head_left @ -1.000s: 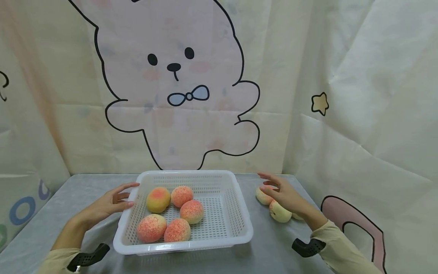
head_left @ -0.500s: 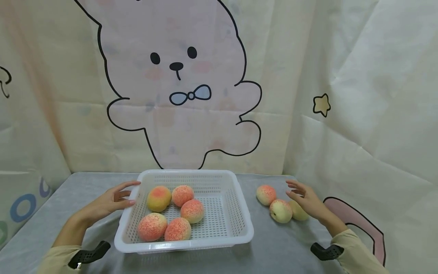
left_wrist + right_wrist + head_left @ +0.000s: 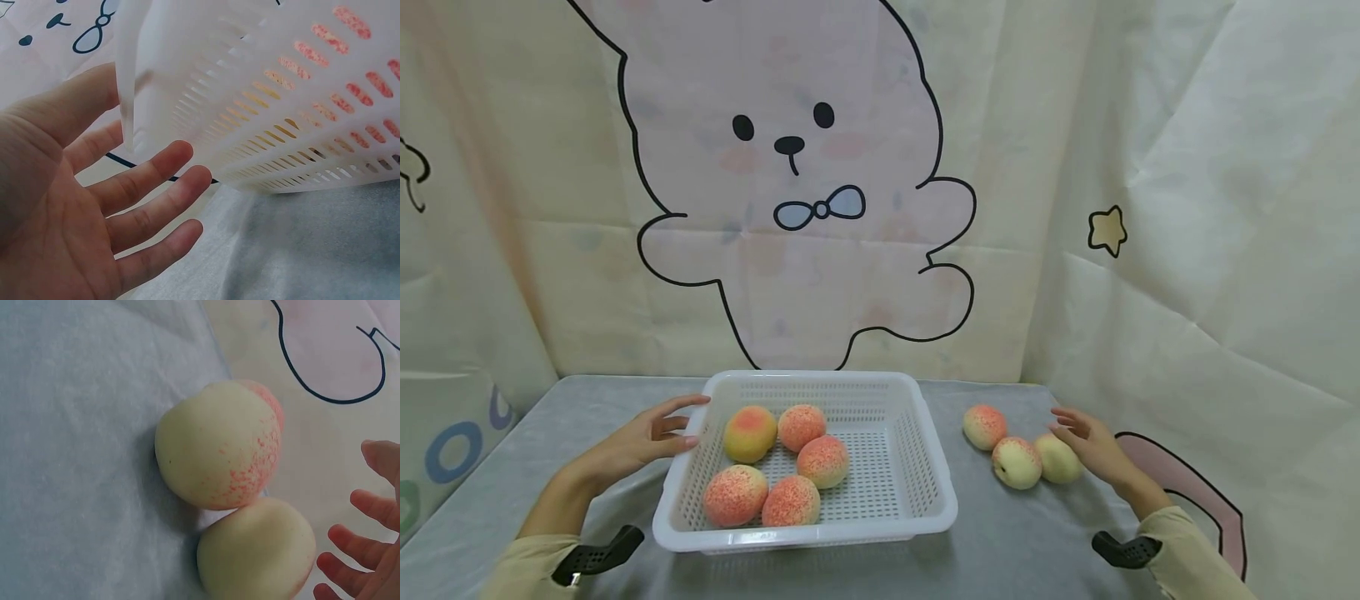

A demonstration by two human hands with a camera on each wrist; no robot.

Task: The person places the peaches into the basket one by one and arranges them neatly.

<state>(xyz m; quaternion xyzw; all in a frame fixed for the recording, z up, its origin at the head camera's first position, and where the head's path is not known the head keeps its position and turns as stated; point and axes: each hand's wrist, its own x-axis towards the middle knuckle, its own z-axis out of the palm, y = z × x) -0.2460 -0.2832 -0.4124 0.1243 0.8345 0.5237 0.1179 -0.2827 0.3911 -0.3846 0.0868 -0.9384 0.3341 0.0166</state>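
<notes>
A white plastic basket (image 3: pixel 880 492) holds several peaches, among them a yellow-orange peach (image 3: pixel 750 434) and a red-speckled peach (image 3: pixel 735 496). My left hand (image 3: pixel 640 442) is at the basket's left rim, its thumb and fingertips by the outer wall; in the left wrist view the fingers (image 3: pixel 156 212) are spread and loosely bent. On the table to the right, a pale peach (image 3: pixel 1058 459) lies beside another pale peach (image 3: pixel 1017 463), with a pink-topped peach (image 3: pixel 984 427) behind. My right hand (image 3: pixel 1093 446) hovers at the rightmost peach, fingers relaxed, holding nothing.
A grey cloth covers the table (image 3: pixel 985 550). Behind it hangs a cream curtain (image 3: pixel 1015 317) with a cartoon bear, and another curtain closes off the right side. Black wrist straps (image 3: pixel 598 557) sit on both forearms.
My right hand has moved from over the loose peaches to their right side, uncovering them. My left hand stays at the basket rim. The peaches have not moved.
</notes>
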